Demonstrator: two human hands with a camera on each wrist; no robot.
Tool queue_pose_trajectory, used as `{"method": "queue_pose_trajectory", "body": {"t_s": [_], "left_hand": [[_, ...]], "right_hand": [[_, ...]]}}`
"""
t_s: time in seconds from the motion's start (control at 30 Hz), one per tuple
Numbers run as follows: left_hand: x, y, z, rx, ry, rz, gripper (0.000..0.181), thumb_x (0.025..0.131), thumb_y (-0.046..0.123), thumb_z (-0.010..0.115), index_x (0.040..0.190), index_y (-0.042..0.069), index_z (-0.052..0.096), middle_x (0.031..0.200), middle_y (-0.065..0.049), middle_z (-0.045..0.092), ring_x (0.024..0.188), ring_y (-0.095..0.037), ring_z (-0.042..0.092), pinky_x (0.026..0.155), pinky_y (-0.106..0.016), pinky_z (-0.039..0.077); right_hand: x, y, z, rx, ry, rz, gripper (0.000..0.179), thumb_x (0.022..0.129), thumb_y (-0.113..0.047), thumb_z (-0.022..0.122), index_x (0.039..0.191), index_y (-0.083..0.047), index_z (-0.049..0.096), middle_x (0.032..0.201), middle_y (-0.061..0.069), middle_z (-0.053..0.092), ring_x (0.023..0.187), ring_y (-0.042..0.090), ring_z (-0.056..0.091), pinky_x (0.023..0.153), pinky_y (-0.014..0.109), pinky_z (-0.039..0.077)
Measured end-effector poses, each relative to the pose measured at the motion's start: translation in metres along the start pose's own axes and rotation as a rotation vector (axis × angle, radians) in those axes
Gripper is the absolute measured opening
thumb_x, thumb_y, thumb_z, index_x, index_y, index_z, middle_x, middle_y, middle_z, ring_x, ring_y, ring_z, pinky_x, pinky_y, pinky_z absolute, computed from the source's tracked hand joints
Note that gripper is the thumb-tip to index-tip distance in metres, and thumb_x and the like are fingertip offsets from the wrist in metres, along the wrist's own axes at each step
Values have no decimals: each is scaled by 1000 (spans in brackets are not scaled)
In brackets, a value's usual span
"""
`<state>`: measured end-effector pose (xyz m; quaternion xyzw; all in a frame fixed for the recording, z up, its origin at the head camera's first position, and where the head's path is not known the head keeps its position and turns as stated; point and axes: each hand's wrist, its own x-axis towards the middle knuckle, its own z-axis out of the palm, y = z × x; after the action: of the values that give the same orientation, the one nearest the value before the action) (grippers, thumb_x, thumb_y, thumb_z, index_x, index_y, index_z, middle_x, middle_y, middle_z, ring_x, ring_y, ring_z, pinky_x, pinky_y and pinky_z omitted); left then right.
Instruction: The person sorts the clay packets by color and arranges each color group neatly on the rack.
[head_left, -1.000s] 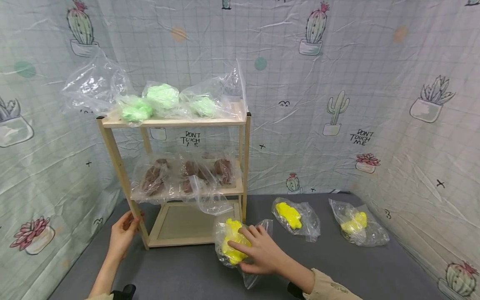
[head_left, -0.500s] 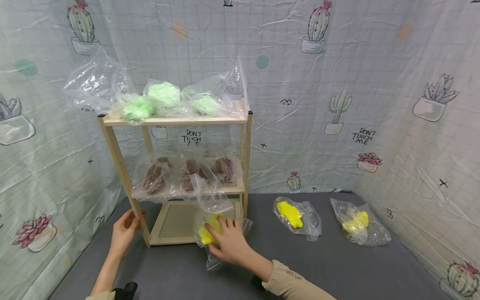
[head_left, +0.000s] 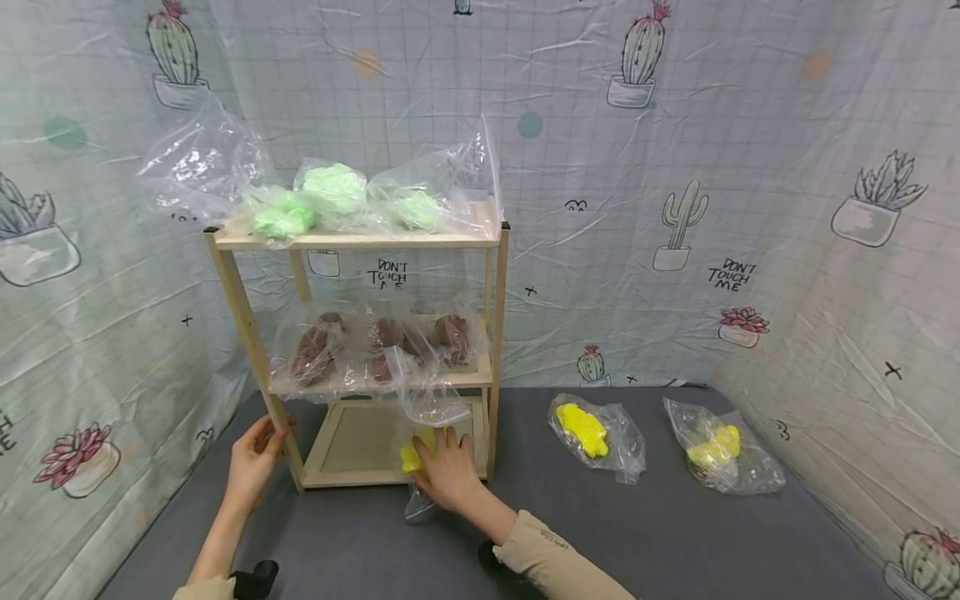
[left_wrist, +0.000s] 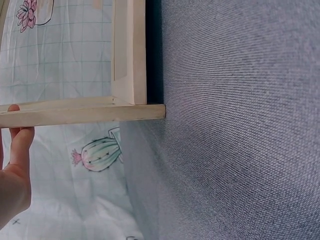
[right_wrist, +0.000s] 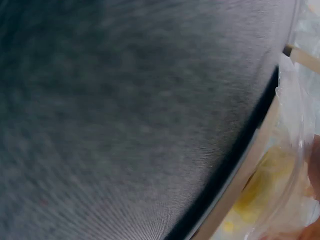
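My left hand [head_left: 253, 458] grips the front left post of a small wooden shelf rack [head_left: 352, 242], low down; the left wrist view shows the fingers and thumb around the wooden post [left_wrist: 75, 116]. With my right hand [head_left: 452, 473] I hold a clear plastic bag with a yellow lump [head_left: 412, 455] at the bottom shelf's front edge. The right wrist view shows the bag, blurred, over the bottom board, and only a sliver of the hand. Part of the lump is hidden under the fingers. On the table [head_left: 540, 533] lie two more bagged yellow lumps, one [head_left: 583, 430] nearer the rack, the other [head_left: 714, 450] farther right.
Bags with pale green lumps [head_left: 333, 188] sit on the top shelf. The middle shelf bears bags of brown lumps [head_left: 318, 350]; one loose bag end [head_left: 427, 400] hangs down before the bottom shelf. A cactus-print curtain [head_left: 600, 250] surrounds the table.
My right hand has carried the bagged yellow lump leftward and forward, from the table in front of the rack to the bottom shelf. The left hand has stayed on the post.
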<state>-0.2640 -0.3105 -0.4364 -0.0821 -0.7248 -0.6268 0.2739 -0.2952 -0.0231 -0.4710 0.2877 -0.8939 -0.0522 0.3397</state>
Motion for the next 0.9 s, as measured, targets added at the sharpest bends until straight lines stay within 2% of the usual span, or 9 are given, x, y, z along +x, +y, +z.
{"method": "queue_pose_trajectory", "body": {"t_s": [0.13, 0.23, 0.37, 0.47, 0.53, 0.6, 0.67, 0.77, 0.9], "left_hand": [[-1, 4, 1, 64, 24, -40, 17, 90, 14, 51, 102, 23, 58, 88, 23, 61, 79, 9, 58, 61, -11, 45], [-1, 7, 1, 61, 27, -55, 19, 90, 10, 50, 102, 23, 58, 88, 23, 61, 79, 8, 59, 61, -11, 45], [-1, 8, 2, 75, 36, -75, 19, 90, 9, 50, 103, 21, 58, 88, 24, 61, 78, 9, 58, 61, -11, 45], [-1, 7, 1, 103, 46, -87, 18, 90, 10, 50, 104, 17, 58, 87, 24, 60, 78, 9, 58, 60, -12, 44], [-1, 7, 2, 126, 49, -87, 17, 90, 11, 50, 104, 18, 58, 86, 24, 60, 77, 9, 57, 59, -13, 44], [-1, 8, 2, 125, 45, -85, 17, 90, 11, 50, 102, 21, 58, 86, 24, 60, 77, 9, 57, 59, -14, 43], [-1, 9, 3, 114, 36, -79, 18, 90, 12, 50, 102, 23, 58, 87, 24, 60, 77, 9, 57, 59, -13, 43], [-2, 10, 3, 90, 26, -75, 18, 90, 12, 50, 104, 20, 58, 88, 24, 60, 79, 9, 58, 61, -12, 44], [-2, 10, 2, 82, 21, -73, 18, 91, 12, 49, 107, 14, 57, 89, 25, 60, 80, 10, 58, 63, -11, 45]], "right_hand": [[0, 1, 4, 11, -55, -9, 53, 80, -61, 49, 121, -27, 52, 108, 9, 54, 97, 23, 53, 70, 42, 40], [0, 6, -1, 84, -157, -44, 58, 83, -61, 43, 126, -24, 49, 114, 10, 53, 101, 24, 53, 72, 42, 41], [-1, 17, -12, 329, -370, -88, 56, 91, -48, 41, 136, -16, 36, 132, 16, 40, 116, 29, 46, 84, 43, 41], [-5, 27, -17, 501, -446, -125, 52, 94, -27, 44, 140, -9, 27, 140, 22, 24, 108, 25, 53, 80, 30, 45], [-9, 33, -17, 555, -418, -164, 50, 91, -13, 45, 137, -5, 28, 136, 26, 22, 84, 17, 61, 62, 19, 45], [-13, 36, -16, 567, -345, -213, 44, 89, -6, 46, 131, -3, 34, 126, 24, 30, 60, 9, 54, 49, 13, 35], [-16, 38, -14, 518, -273, -271, 36, 87, -4, 48, 123, -5, 40, 115, 17, 38, 57, 8, 48, 49, 13, 35], [-20, 38, -14, 399, -208, -331, 26, 89, -9, 48, 114, -9, 46, 107, 9, 46, 80, 12, 53, 66, 21, 43], [-20, 36, -19, 252, -251, -349, 26, 92, -17, 43, 118, -17, 48, 118, 4, 49, 109, 20, 50, 78, 36, 45]]}}
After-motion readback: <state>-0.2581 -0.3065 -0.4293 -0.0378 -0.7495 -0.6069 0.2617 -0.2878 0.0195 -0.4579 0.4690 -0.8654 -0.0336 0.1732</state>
